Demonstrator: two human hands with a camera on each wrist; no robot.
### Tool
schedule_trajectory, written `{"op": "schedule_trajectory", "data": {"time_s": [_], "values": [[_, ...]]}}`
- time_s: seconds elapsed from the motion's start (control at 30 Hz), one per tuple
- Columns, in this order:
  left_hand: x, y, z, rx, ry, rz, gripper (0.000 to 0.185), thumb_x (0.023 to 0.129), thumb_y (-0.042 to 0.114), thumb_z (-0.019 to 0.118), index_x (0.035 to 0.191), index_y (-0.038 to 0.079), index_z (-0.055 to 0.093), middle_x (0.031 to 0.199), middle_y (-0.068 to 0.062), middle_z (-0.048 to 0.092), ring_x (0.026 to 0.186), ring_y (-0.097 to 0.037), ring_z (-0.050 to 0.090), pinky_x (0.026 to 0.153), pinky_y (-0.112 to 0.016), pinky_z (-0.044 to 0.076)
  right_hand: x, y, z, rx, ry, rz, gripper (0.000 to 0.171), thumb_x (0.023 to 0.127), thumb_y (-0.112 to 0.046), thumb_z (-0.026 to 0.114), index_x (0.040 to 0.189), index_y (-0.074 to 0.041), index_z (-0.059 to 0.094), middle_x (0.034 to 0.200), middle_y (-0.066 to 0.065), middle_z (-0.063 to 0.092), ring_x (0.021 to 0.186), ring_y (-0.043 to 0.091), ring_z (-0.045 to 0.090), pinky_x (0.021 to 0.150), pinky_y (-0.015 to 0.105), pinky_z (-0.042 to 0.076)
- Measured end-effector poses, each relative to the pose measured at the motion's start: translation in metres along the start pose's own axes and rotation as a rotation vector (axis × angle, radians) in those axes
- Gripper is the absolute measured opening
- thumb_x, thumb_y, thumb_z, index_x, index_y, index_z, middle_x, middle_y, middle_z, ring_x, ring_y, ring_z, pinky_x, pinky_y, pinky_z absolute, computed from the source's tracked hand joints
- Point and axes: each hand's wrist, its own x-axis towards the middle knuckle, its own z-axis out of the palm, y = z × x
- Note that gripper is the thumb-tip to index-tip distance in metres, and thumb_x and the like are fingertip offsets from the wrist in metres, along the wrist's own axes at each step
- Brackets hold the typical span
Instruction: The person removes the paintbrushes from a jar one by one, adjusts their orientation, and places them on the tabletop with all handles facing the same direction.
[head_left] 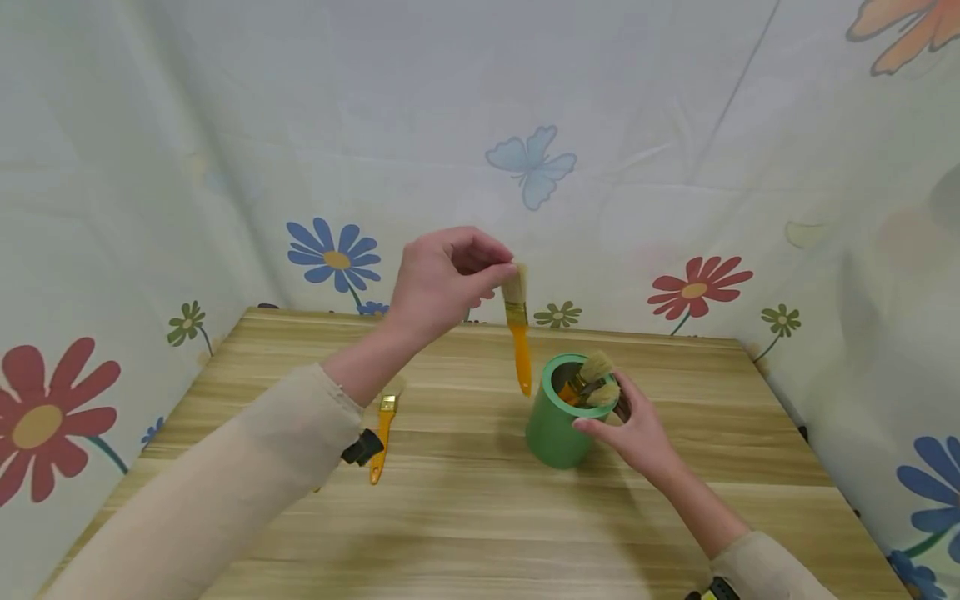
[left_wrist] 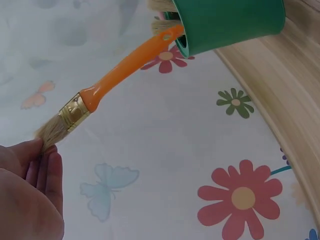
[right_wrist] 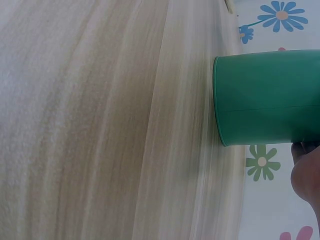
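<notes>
My left hand (head_left: 446,283) pinches a paintbrush (head_left: 521,346) by the tip of its pale bristles. The orange handle hangs downward, its end just left of and above the rim of a green cup (head_left: 557,433). In the left wrist view, the fingertips hold the bristles below the brass-coloured ferrule. With thumb and fingers at either side near the rim, my right hand (head_left: 637,425) holds the upright cup on the table. Inside it stand other paintbrushes (head_left: 596,367), bristles up and leaning right. The right wrist view shows mostly the cup's side (right_wrist: 270,100).
Another paintbrush (head_left: 383,437) lies on the wooden table (head_left: 450,517), left of the cup, partly next to the left sleeve. A small orange tip shows beneath that sleeve. A flower-printed curtain (head_left: 600,100) hangs behind the table and along its sides.
</notes>
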Motion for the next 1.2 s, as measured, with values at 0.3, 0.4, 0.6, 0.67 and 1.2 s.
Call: {"op": "schedule_trajectory", "data": {"time_s": [0.3,0.4,0.6,0.67,1.2], "values": [[-0.006,-0.027,-0.019,0.058,-0.085,-0.152,0.01,0.092,0.013,0.086,0.101,0.01,0.081,0.1,-0.001,0.081,0.103,-0.013,0.077,0.09,-0.031,0.062,0.001,-0.002,0.0,-0.013,0.002,-0.007,0.096,0.092,-0.017,0.087,0.166,0.001,0.029,0.165,0.025,0.041,0.155,0.044,0.036,0.125,0.052,0.032],[-0.009,-0.038,-0.024,0.142,-0.103,-0.19,0.01,0.093,0.016,0.087,0.101,0.012,0.081,0.098,-0.001,0.079,0.094,-0.016,0.076,0.087,-0.034,0.062,0.001,-0.002,0.0,-0.013,0.002,-0.01,0.095,0.092,-0.016,0.087,0.165,0.001,0.03,0.164,0.025,0.042,0.155,0.044,0.037,0.124,0.052,0.032],[-0.012,-0.059,-0.032,0.245,-0.145,-0.251,0.009,0.094,0.016,0.085,0.1,0.012,0.081,0.096,-0.004,0.076,0.089,-0.021,0.072,0.081,-0.037,0.06,0.001,-0.003,0.0,-0.006,-0.002,-0.015,0.093,0.092,-0.015,0.086,0.165,0.002,0.031,0.163,0.025,0.043,0.155,0.044,0.037,0.125,0.053,0.031],[-0.013,-0.067,-0.035,0.253,-0.16,-0.283,0.008,0.095,0.016,0.085,0.101,0.012,0.081,0.096,-0.004,0.076,0.089,-0.023,0.07,0.08,-0.036,0.059,0.001,-0.003,0.0,-0.006,-0.003,-0.014,0.092,0.092,-0.015,0.086,0.165,0.001,0.031,0.163,0.025,0.043,0.155,0.044,0.036,0.125,0.053,0.031],[-0.023,-0.117,-0.042,0.273,-0.268,-0.442,0.012,0.095,0.016,0.084,0.102,0.009,0.08,0.095,-0.007,0.076,0.086,-0.025,0.074,0.08,-0.036,0.061,0.001,-0.001,0.0,-0.007,-0.002,-0.008,0.096,0.092,-0.017,0.087,0.166,-0.001,0.029,0.166,0.024,0.04,0.156,0.043,0.036,0.125,0.052,0.031]]}}
